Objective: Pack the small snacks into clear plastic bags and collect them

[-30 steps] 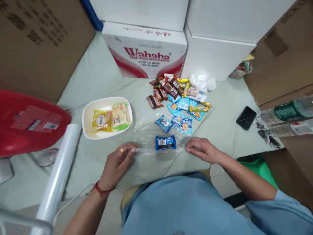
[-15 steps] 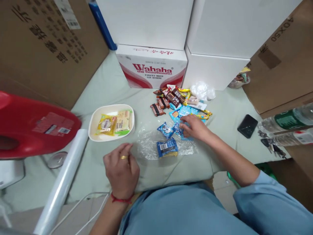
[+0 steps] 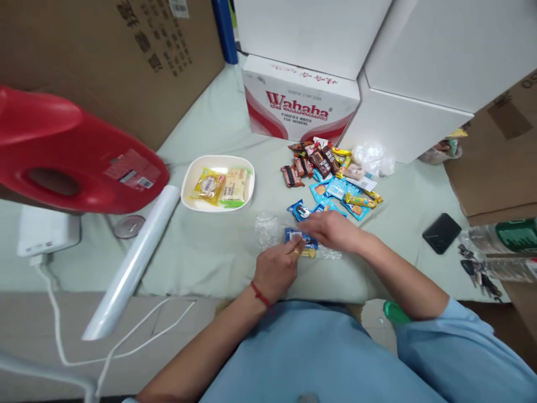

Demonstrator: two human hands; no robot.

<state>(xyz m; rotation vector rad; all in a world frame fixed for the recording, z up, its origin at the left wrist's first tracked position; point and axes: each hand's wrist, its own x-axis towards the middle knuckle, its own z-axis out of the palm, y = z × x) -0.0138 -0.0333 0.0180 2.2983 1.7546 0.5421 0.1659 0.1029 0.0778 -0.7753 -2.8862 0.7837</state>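
Observation:
My left hand [image 3: 277, 268] is closed, its fingertips on a blue snack packet [image 3: 310, 243] with a yellow lower edge. My right hand [image 3: 333, 229] reaches over the packet's upper side. Its fingers are bent together and slightly blurred; what they hold, if anything, is hidden. Under the packet lies a crinkled clear plastic bag [image 3: 266, 230]. Just beyond my right fingertips is another blue packet [image 3: 300, 210]. Light-blue biscuit packets [image 3: 339, 188] and brown-wrapped snacks [image 3: 292, 176] form a pile further back.
A white tray [image 3: 188, 193] holding wrapped snacks stands to the left. Beyond it are a plastic roll [image 3: 134, 263] and a red jug [image 3: 84, 154]. A Wahaha carton [image 3: 302, 106] backs the pile. On the right lie a black wallet-like item [image 3: 442, 233], keys [image 3: 480, 274] and bottles [image 3: 518, 235].
My left hand has moved right from beside the tray onto the blue snack packet. My right hand has come back from the light-blue packets to the same packet. The view has shifted left.

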